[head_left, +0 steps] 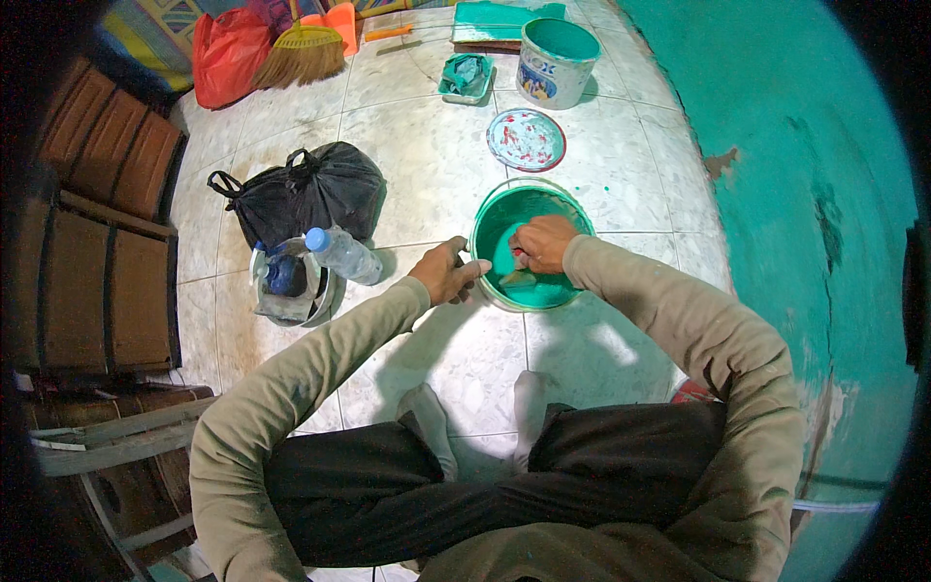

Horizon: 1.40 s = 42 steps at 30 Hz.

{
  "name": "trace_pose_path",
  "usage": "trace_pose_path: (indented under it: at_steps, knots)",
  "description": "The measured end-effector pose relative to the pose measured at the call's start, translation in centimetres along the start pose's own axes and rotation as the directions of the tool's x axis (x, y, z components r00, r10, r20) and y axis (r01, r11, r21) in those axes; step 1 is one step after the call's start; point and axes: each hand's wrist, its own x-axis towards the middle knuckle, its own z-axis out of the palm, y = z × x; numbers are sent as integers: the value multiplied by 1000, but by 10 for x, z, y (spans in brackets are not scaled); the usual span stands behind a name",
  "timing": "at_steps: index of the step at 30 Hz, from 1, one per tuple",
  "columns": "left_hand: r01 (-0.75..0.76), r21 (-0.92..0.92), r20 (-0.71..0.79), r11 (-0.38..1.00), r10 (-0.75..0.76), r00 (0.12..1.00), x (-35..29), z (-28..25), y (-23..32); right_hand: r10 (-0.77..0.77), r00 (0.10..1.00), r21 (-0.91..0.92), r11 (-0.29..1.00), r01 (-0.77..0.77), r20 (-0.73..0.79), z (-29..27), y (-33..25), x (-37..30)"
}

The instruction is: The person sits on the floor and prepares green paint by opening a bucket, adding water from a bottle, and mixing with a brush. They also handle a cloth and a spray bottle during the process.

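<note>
A paint bucket (473,254) stands on the floor in front of my feet, with green paint (555,291) inside it and smeared up its inner wall. My left hand (448,272) grips the bucket's left rim, thumb over the edge. Inside the opening, my right hand (545,242) is closed around the reddish handle of a paintbrush (518,279). The brush points down toward the paint; its tip is hard to make out. Just beyond the bucket lies a round lid (527,140) spotted with pale and red paint.
Farther back are a second white bucket (553,87), a small green-stained tray (466,78) and a green board (499,21). To the left sit black plastic bags (335,189), a water bottle (344,255) and an open container (315,308). A green wall (805,194) rises at the right.
</note>
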Motion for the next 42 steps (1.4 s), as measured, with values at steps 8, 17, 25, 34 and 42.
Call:
trace_pose_path:
  at_steps: [8, 17, 25, 34, 42]
  knots:
    - [13, -116, 15, 993, -12, 1000, 3, 2, -9, -43, 968, -134, 991, 9, -248, -7, 11, 14]
    - [19, -126, 22, 992, -17, 1000, -1, 0, -1, -123, 980, -420, 906, 48, -154, -11, 13, 2]
    - [0, -148, 39, 989, 6, 999, 1, 2, -3, -17, 997, -230, 973, 35, 81, 1, 13, 0]
    - [-6, -124, 28, 992, 9, 1000, -2, 0, 0, 67, 997, 78, 995, -64, -35, 14, -4, 12]
    - [10, -138, 42, 990, -5, 999, 1, 1, -2, 77, 963, -54, 994, -94, -260, 6, 7, 14]
